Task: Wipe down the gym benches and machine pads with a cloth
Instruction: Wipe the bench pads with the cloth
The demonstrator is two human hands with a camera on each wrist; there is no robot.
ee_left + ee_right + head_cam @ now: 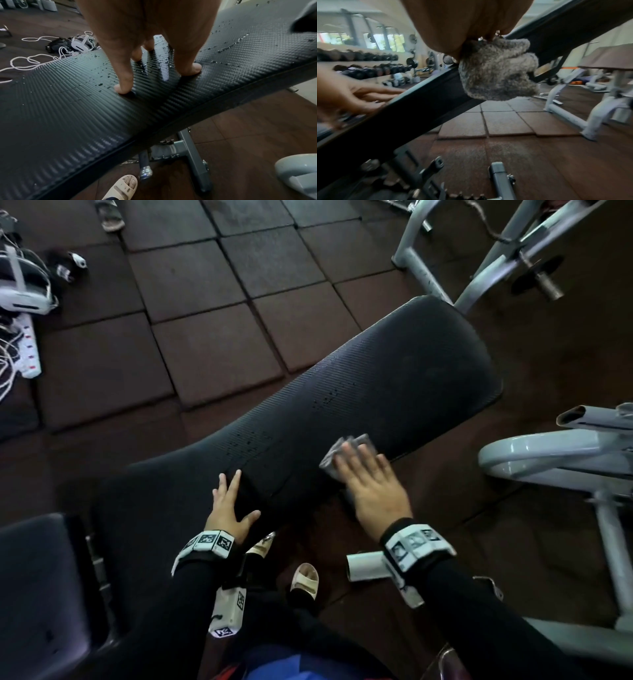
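Note:
A long black textured bench pad point(394, 378) runs from lower left to upper right, with water droplets point(150, 63) on it. My right hand point(370, 481) lies flat with straight fingers on a grey fluffy cloth point(346, 453), pressing it onto the pad's near right edge; part of the cloth point(498, 73) hangs over that edge. My left hand point(229, 505) rests open on the pad, fingers spread, fingertips point(123, 89) touching the wet surface point(68, 108). In the right wrist view the left hand point(359, 97) shows at the left on the pad point(428, 94).
Brown rubber floor tiles point(205, 302) surround the bench. Grey machine frames point(479, 268) stand at the upper right and right point(555, 453). A white headset point(24, 289), power strip and cables lie on the floor at far left. A sandalled foot point(305, 577) stands under the bench. A dumbbell rack point(359, 63) stands beyond.

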